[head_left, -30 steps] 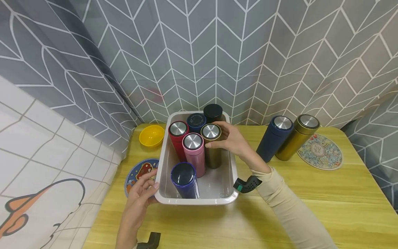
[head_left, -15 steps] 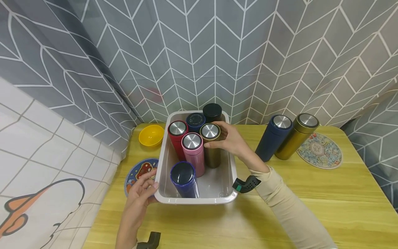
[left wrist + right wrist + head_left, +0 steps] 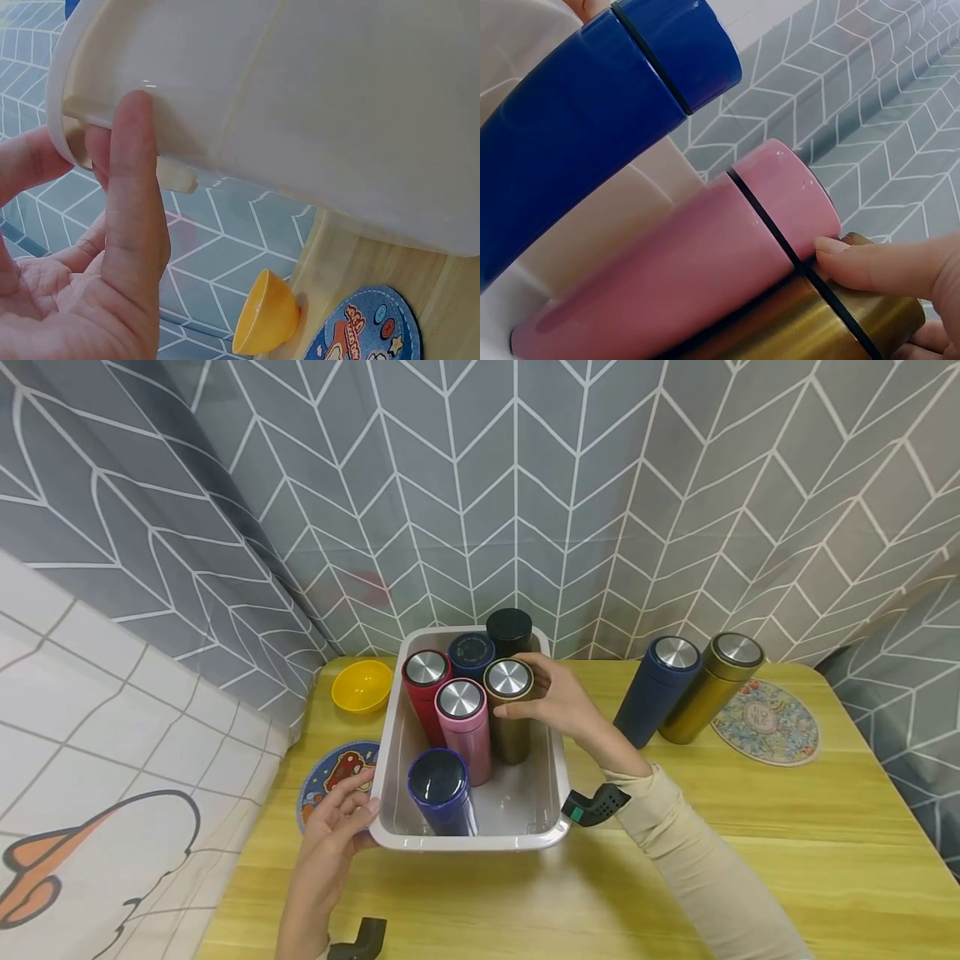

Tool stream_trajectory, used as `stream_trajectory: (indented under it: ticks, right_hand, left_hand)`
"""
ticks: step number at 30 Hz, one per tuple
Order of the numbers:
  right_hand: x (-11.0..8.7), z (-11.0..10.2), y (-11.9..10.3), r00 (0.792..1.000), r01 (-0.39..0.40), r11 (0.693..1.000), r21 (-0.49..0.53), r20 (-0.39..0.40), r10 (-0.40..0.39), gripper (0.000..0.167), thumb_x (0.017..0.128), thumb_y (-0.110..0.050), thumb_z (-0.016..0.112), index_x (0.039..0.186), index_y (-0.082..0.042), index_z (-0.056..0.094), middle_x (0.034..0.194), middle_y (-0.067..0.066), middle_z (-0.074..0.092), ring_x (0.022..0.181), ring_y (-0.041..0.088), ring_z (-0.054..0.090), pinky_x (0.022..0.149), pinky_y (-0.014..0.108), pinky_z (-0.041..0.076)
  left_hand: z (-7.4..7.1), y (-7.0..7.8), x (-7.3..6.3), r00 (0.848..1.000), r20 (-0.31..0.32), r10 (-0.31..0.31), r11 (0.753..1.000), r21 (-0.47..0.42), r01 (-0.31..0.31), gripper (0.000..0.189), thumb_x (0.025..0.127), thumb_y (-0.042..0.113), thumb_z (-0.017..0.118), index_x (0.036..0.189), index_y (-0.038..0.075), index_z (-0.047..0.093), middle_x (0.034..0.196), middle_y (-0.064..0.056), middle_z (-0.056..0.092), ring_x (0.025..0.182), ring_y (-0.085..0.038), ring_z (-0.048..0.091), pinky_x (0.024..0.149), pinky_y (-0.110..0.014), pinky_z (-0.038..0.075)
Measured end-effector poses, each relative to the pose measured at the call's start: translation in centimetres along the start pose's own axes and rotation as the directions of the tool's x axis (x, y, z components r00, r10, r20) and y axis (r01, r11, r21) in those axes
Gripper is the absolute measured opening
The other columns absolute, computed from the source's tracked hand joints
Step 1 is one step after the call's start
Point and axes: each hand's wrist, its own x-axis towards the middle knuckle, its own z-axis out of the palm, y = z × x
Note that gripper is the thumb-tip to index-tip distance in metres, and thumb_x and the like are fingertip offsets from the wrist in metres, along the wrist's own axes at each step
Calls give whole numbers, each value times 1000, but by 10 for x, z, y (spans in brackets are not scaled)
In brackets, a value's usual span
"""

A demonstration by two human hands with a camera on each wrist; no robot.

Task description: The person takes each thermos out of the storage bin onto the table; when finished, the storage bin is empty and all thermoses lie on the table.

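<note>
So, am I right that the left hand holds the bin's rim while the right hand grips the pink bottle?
Not quite: the right hand grips the gold bottle in the bin, not the pink bottle, as the head view shows. The left hand does hold the rim.

The person's left grip [image 3: 109, 251] pinches the curved rim of a white bin [image 3: 337, 112], one finger [image 3: 135, 165] lying straight against its outer wall. The bin's smooth side fills the upper part of the view, tilted. Below, a yellow bowl [image 3: 266, 319] sits near the edge of the wood-grained surface [image 3: 345, 259], just beside a blue printed mat [image 3: 367, 334]. A grey-blue backdrop [image 3: 225, 232] with white lines spreads behind.
</note>
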Motion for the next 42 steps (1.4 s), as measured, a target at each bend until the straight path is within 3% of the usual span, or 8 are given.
stream_trajectory:
  ticks: [8, 15, 19, 26, 37, 42]
  right_hand:
    - [-2, -4, -1, 1000, -25, 1000, -17, -7, 25, 72, 70, -14, 90, 135, -10, 57, 129, 12, 66, 126, 29, 61, 115, 47, 45]
    - [-6, -10, -8, 999, -49, 998, 46, -4, 50, 75, 70, -11, 90, 137, -9, 56, 130, 13, 66, 129, 28, 60, 116, 44, 44]
    - [-12, -16, -16, 999, -36, 996, 83, -6, 37, 73, 72, -9, 89, 137, -9, 55, 133, 13, 64, 133, 26, 58, 119, 41, 41]
    - [-22, -23, -33, 1000, 15, 998, 62, -18, -14, 74, 71, -11, 90, 137, -11, 57, 132, 9, 64, 130, 22, 60, 118, 37, 42]
    - [-47, -38, -65, 993, 59, 998, 29, -103, -55, 72, 71, -19, 92, 135, -22, 60, 128, -2, 67, 118, 12, 66, 109, 23, 48]
    - [-62, -46, -83, 982, 90, 995, 48, -169, -81, 70, 72, -15, 92, 134, -24, 61, 125, -3, 68, 115, 11, 66, 104, 16, 50]
  left_hand:
    - [0, -1, 0, 1000, 10, 5, 1000, -21, -4, 39, 100, -1, 50, 133, 19, 56, 90, 7, 65, 81, -8, 68, 68, -29, 63]
    - [0, -1, 0, 1000, 6, 11, 1000, -26, -11, 38, 100, -1, 50, 133, 18, 56, 90, 7, 65, 81, -8, 67, 68, -29, 63]
    - [0, 0, 0, 1000, 5, 7, 1000, -30, -7, 38, 100, 0, 51, 133, 18, 56, 90, 7, 65, 81, -7, 67, 69, -29, 63]
    - [0, 0, 0, 1000, 12, 10, 999, -35, -10, 37, 100, -1, 50, 132, 18, 56, 91, 7, 65, 82, -7, 67, 69, -28, 62]
    - [-1, 0, -1, 1000, 14, 9, 999, -46, -8, 38, 100, -1, 50, 131, 20, 57, 89, 8, 64, 80, -7, 67, 68, -27, 62]
    - [-2, -1, -1, 1000, 24, 14, 999, -48, -13, 38, 100, -1, 50, 132, 19, 56, 90, 8, 64, 80, -6, 67, 69, -27, 62]
